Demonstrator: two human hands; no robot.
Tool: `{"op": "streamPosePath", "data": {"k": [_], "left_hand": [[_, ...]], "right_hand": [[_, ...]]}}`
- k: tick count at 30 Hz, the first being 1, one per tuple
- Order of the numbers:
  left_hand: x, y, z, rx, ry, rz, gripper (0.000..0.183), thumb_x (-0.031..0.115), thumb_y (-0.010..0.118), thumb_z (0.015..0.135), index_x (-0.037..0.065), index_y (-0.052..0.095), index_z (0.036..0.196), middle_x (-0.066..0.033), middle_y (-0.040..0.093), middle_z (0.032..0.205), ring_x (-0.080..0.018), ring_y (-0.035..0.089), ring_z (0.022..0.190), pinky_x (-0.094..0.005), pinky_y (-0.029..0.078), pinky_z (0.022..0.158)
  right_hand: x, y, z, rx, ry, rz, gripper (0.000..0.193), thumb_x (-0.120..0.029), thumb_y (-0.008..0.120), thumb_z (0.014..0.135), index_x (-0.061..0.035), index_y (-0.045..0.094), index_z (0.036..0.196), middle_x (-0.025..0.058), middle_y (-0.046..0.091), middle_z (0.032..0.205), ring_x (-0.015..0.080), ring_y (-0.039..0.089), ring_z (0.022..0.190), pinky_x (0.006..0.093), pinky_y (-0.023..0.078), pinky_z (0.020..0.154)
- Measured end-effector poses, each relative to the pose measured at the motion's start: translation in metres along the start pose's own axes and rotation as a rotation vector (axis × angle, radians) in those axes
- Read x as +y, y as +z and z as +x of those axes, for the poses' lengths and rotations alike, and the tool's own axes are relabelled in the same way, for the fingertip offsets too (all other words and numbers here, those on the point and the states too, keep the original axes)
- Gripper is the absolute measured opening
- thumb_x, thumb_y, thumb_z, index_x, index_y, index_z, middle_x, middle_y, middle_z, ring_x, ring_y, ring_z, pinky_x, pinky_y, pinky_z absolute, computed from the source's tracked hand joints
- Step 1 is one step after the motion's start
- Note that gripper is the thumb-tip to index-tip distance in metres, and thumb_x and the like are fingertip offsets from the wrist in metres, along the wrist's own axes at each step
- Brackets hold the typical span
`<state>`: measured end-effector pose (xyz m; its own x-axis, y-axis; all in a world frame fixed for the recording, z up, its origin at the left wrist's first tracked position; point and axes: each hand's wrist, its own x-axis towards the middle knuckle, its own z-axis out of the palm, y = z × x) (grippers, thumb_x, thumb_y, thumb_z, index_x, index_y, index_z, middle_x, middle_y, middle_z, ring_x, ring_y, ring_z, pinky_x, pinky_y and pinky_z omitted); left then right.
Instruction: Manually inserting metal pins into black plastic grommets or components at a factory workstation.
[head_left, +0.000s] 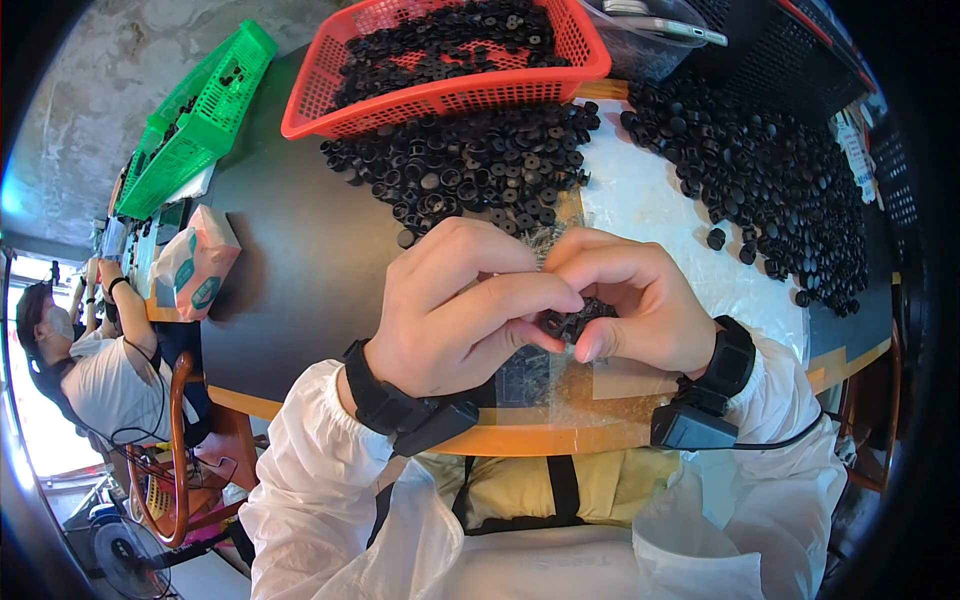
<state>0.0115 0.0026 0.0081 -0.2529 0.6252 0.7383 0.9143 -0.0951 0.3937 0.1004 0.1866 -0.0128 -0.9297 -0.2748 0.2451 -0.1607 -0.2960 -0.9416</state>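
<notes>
My left hand and my right hand meet above the table's near side, their fingertips close together. Small black plastic parts are gathered between them, mostly cupped in the curled fingers of the right hand. Thumb and index finger of the left hand pinch at these parts; its own fingers partly hide what they grip. Just beyond the hands spreads a pile of black ring-shaped parts. Off to the right lies another heap of black round caps, some of them loose at its edge.
A red basket full of black parts stands at the back, a green basket at the far left. A tissue pack sits on the table's left side. Beyond it, a co-worker sits. A clear tub stands at the back right.
</notes>
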Motion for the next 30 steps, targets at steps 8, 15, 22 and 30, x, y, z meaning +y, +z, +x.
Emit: {"op": "streamPosePath", "data": {"k": [8,15,22,30], "left_hand": [[0.003,0.003,0.0,0.026,0.069,0.17,0.036,0.012,0.078,0.051,0.014,0.071,0.086,0.0022,0.055,0.073,-0.0164,0.055,0.059,-0.0258,0.046,0.051],[0.003,0.005,0.001,0.084,0.044,0.074,0.039,0.01,0.079,0.049,0.013,0.072,0.087,0.0012,0.056,0.073,-0.0154,0.056,0.058,-0.0258,0.045,0.05],[-0.001,0.004,-0.001,0.084,0.082,0.173,0.035,0.017,0.079,0.052,0.012,0.072,0.087,0.001,0.055,0.073,-0.0162,0.055,0.058,-0.0266,0.044,0.049],[0.006,-0.003,-0.001,0.003,0.044,0.305,0.031,0.021,0.082,0.06,0.01,0.072,0.087,-0.0022,0.054,0.073,-0.0196,0.056,0.061,-0.0298,0.044,0.052]], "right_hand": [[-0.004,0.007,0.001,-0.004,0.019,-0.007,0.034,-0.01,0.079,0.077,-0.0009,0.064,0.107,0.0043,0.057,0.105,0.014,0.057,0.094,0.0285,0.05,0.084],[-0.002,0.002,-0.002,0.018,0.011,0.109,0.031,-0.003,0.074,0.08,0.0003,0.064,0.11,0.0064,0.057,0.107,0.0157,0.059,0.097,0.0297,0.051,0.085],[-0.008,0.005,-0.003,0.083,0.028,0.022,0.029,0.002,0.068,0.084,0.003,0.062,0.112,0.0087,0.057,0.108,0.0164,0.06,0.1,0.0293,0.053,0.088],[-0.012,0.001,-0.002,0.138,0.046,-0.071,0.029,0.004,0.065,0.085,0.0026,0.062,0.115,0.0094,0.06,0.108,0.0155,0.061,0.097,0.028,0.053,0.086]]}}
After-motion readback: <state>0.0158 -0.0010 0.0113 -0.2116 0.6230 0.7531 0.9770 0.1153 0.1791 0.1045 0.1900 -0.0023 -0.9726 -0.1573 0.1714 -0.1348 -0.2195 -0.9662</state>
